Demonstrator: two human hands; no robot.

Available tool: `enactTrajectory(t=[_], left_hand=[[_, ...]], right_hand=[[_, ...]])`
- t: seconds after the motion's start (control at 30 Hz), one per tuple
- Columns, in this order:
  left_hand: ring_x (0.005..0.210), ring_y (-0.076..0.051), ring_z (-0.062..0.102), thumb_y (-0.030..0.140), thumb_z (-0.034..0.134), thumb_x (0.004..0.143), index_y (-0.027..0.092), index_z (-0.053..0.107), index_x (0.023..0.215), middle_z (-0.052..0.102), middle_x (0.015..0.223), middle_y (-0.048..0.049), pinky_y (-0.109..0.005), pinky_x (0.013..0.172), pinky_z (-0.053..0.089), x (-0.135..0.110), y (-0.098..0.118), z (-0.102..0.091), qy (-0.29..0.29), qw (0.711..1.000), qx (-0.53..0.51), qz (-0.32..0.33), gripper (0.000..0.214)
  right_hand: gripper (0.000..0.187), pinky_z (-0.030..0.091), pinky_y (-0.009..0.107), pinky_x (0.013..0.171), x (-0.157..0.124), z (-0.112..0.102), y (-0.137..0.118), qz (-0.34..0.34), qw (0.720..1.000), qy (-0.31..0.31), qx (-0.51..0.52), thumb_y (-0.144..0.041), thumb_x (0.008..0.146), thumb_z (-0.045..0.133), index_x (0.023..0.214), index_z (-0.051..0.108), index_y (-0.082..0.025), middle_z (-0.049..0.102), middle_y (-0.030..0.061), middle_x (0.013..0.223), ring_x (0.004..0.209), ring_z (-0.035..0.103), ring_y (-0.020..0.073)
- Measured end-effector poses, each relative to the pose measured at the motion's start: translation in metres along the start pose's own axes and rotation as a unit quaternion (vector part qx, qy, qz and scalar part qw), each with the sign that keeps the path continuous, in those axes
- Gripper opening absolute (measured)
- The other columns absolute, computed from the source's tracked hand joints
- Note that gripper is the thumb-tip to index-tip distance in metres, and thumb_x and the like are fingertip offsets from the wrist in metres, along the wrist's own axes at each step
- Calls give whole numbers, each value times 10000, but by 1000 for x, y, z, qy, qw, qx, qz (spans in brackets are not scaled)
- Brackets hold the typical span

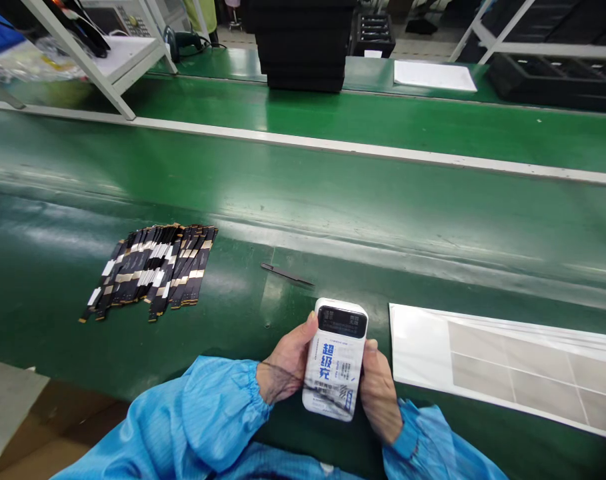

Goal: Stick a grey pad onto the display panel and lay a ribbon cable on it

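A white power bank (335, 363) with a dark display panel at its top and blue printed characters is held upright in front of me. My left hand (289, 357) grips its left edge, thumb near the upper corner. On the opposite edge my right hand (379, 387) is closed around the side. Fingers behind the power bank are hidden. Just beyond it lies a pair of dark tweezers (287, 274) on the green bench. To the left is a fanned pile of black flat flex cables (155, 270) with gold ends.
White sheets with grey rectangular stickers (523, 367) lie at the right. A white rail (303, 139) crosses the green bench. Behind it stand stacked black trays (303, 43), a white paper (435, 75) and a white-framed shelf (133, 67). A cardboard box (57, 427) sits lower left.
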State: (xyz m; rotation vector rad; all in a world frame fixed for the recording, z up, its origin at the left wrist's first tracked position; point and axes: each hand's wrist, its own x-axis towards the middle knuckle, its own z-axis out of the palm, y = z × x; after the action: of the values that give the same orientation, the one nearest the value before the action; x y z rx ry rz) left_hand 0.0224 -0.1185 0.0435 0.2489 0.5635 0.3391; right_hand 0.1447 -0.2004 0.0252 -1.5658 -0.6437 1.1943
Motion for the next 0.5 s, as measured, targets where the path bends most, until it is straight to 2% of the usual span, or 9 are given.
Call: enactTrajectory(t=[0.2,0.5], left_hand=[[1102,-405,606,740,755,594,112,720,1085,706,1040,-178,-552,1044,390,1,2,4,15,1000,9,-2,798],[1098,-408,605,739,720,648,106,712,1093,704,1044,-178,-554,1030,389,0,1,1,2,1000,12,-1,774]], right_hand=[[612,494,276,586,0,0,-2,9,1000,-9,10,-700,893,437,854,729,-164,649,76,728,671,610,200],[624,482,284,564,-1,-1,0,15,1000,2,15,-714,870,465,812,721,-148,642,79,701,624,574,191]])
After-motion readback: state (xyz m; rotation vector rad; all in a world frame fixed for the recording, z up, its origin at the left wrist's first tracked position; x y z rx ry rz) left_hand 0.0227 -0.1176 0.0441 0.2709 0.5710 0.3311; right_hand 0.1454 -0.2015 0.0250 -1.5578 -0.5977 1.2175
